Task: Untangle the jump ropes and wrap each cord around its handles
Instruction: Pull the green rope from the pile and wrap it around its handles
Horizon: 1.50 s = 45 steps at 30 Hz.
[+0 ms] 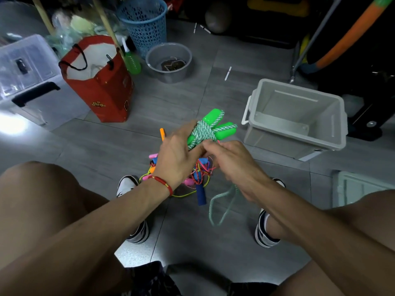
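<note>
Two hands work above the floor, between the person's knees. Left hand (pixel 177 159), with a red string bracelet (pixel 163 183) at the wrist, grips the green handles (pixel 215 127) at their lower ends; the handles splay apart at the top. Green-and-white cord (pixel 203 133) is wound tightly around their middle. Right hand (pixel 233 165) pinches the cord just beside the wrapped section, fingers curled; the free length hangs below this hand in a loose loop (pixel 222 208).

Directly beneath the hands, a tangled pile of jump ropes (pixel 198 178) lies on the grey tiled floor (pixel 171 107), with pink, orange and blue handles and red and yellow cords. A shoe stands on either side of the pile.

To the right, an open grey plastic bin (pixel 297 116) sits on the floor. Farther off stand a red paper bag (pixel 102 86), a grey round basin (pixel 168 60), a blue mesh basket (pixel 143 20) and, at far left, a clear storage box (pixel 27 71). Bright reflections mark the tiles.
</note>
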Each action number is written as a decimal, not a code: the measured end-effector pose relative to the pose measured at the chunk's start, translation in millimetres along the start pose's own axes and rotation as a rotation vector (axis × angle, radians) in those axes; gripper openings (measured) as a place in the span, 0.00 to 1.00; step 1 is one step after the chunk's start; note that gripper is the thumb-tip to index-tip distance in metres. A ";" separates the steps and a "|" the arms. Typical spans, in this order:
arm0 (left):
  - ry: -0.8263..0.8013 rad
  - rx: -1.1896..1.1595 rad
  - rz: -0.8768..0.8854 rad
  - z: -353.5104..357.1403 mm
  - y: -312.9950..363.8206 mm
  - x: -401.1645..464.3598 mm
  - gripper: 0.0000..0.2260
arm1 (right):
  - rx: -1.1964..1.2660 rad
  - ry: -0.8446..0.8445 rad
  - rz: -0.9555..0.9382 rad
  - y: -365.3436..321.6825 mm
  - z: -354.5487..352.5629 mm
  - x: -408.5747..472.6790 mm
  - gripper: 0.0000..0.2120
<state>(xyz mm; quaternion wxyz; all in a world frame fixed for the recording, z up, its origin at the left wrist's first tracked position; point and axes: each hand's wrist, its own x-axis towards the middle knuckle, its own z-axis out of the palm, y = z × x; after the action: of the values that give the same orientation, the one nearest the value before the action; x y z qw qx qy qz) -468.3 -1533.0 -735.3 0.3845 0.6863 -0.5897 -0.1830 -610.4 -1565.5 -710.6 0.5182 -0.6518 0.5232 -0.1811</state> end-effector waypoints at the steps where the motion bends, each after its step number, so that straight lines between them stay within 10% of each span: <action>1: -0.016 0.036 0.051 0.5 -3.4 -0.4 0.22 | 0.015 0.024 -0.027 -0.1 -1.2 -0.4 0.31; 11: -0.078 0.052 0.296 3.5 15.3 -19.8 0.30 | 0.232 0.171 -0.035 -2.7 -16.5 -4.1 0.32; 17: -0.488 -0.978 -0.530 -33.9 12.9 -1.4 0.31 | 0.154 -0.248 -0.279 -2.2 -30.1 -6.1 0.18; 20: -0.787 -1.166 -0.622 -47.2 13.1 -6.4 0.22 | 0.082 -0.478 -0.262 -1.9 -28.5 -7.1 0.22; 26: -0.589 -1.047 -0.556 -36.4 9.6 -4.1 0.21 | -0.480 -0.124 -0.268 5.1 -27.9 -1.5 0.23; 32: -0.468 -0.919 -0.530 -31.3 0.2 -0.4 0.14 | -0.627 -0.153 -0.267 4.3 -32.0 4.9 0.12; 45: -0.168 -0.894 -0.587 -6.7 8.7 -3.9 0.26 | -0.448 -0.027 -0.287 2.8 -9.8 -9.0 0.20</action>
<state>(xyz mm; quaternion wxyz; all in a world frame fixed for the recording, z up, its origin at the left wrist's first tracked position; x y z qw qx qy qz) -470.3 -1527.3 -725.4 0.5232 0.5745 -0.2664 -0.5703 -623.0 -1562.2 -706.4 0.3370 -0.8203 0.4452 -0.1236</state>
